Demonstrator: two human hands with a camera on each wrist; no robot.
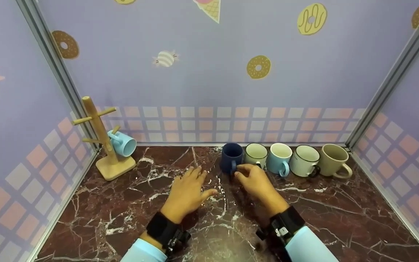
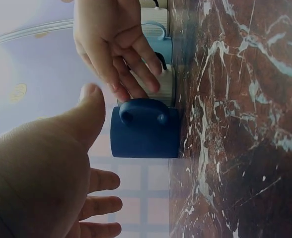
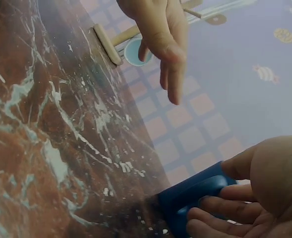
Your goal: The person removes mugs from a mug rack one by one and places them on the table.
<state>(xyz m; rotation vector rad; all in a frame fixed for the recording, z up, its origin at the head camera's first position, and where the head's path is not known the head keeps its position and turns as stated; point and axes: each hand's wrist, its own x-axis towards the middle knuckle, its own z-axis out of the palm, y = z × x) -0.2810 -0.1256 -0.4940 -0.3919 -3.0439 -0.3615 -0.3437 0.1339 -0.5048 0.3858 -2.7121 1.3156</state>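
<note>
A dark blue mug stands upright at the left end of a mug row, its handle facing the person. My right hand is at that handle, fingers loosely bent beside it; in the right wrist view the fingertips overlap the blue mug, and whether they touch it is unclear. In the left wrist view the handle shows whole, with no fingers wrapped round it. My left hand is spread above the marbled tabletop, thumb out, holding nothing. A light blue mug hangs on a wooden mug tree.
Right of the blue mug stand a cream mug with a dark rim, a light blue mug, a ribbed white mug and a beige mug. A patterned back wall rises close behind them.
</note>
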